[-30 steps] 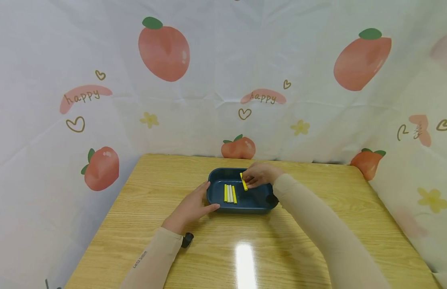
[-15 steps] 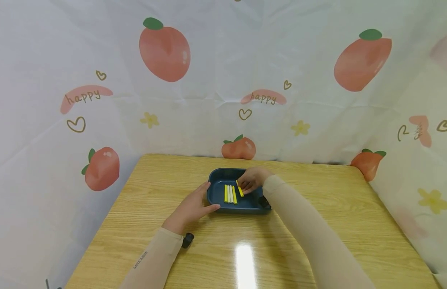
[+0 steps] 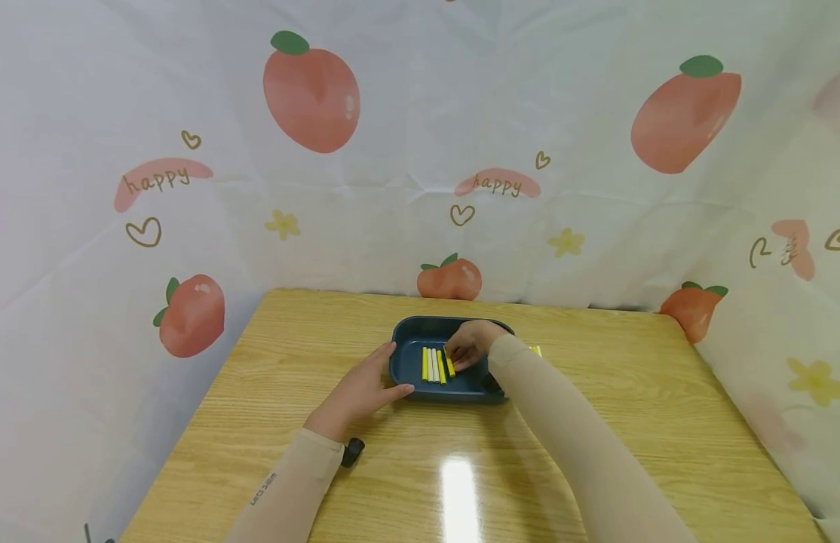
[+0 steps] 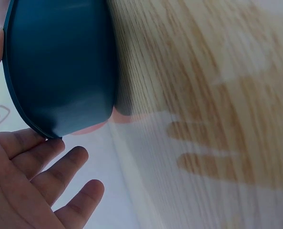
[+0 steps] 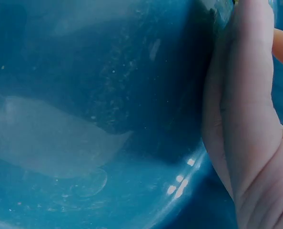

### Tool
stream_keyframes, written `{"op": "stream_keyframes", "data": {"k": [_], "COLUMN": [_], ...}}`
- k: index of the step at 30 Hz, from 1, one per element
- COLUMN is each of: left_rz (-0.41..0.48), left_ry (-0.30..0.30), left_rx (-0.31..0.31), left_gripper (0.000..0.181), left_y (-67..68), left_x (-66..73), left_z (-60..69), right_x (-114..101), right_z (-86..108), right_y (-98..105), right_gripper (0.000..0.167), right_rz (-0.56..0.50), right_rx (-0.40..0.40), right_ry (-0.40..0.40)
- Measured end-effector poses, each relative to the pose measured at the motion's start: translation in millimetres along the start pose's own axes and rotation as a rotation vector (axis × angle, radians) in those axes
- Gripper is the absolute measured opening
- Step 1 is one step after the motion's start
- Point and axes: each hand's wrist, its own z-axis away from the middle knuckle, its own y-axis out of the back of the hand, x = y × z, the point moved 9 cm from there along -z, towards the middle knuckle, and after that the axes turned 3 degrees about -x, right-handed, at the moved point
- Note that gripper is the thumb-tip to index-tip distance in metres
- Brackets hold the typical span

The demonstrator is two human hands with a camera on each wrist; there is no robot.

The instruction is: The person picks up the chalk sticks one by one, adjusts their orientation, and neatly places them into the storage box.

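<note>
A dark blue tray (image 3: 474, 395) stands on the wooden table. Inside, toward its left end, a yellow chalk stick (image 3: 424, 364), two white chalk sticks (image 3: 433, 366) and another yellow one lie side by side. My right hand (image 3: 471, 344) reaches in and pinches a yellow chalk stick (image 3: 450, 365) just right of that row, low over the tray floor. My left hand (image 3: 355, 396) touches the tray's left end, thumb at the front corner and fingertips at the rim, fingers spread. In the right wrist view, the right hand (image 5: 251, 105) hides nearly all of the held chalk.
Yellow and whitish stick ends (image 3: 536, 351) show beyond the right sleeve, right of the tray; the arm hides the rest. A patterned cloth (image 3: 366, 226) hangs behind the table (image 3: 311, 332). A black wrist device (image 3: 353, 452) sits by the left cuff.
The right hand has moved left and down into the tray, bringing the yellow chalk stick beside the row. Stick ends right of the tray have come into view. The left hand stays put.
</note>
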Motion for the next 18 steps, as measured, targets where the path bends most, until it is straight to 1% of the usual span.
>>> {"op": "stream_keyframes", "data": {"k": [6,11,18], "left_rz": [0.003,0.009,0.004], "left_ry": [-0.011,-0.022,-0.016], "left_rx": [0.002,-0.002,0.001], "left_gripper": [0.097,0.097,0.097], "left_y": [0.4,0.1,0.8], "left_x": [0.4,1.4,1.9], "left_z": [-0.7,0.2,0.4], "right_x": [-1.8,0.7,0.7], "right_z": [-5.3,-9.8,-3.9], "right_y": [-1.8,-1.3,0.3], "right_gripper": [0.018,0.014,0.012], "right_rz": [0.04,0.054,0.058], "right_rx": [0.01,0.014,-0.005], "right_ry": [0.007,-0.01,-0.021]}}
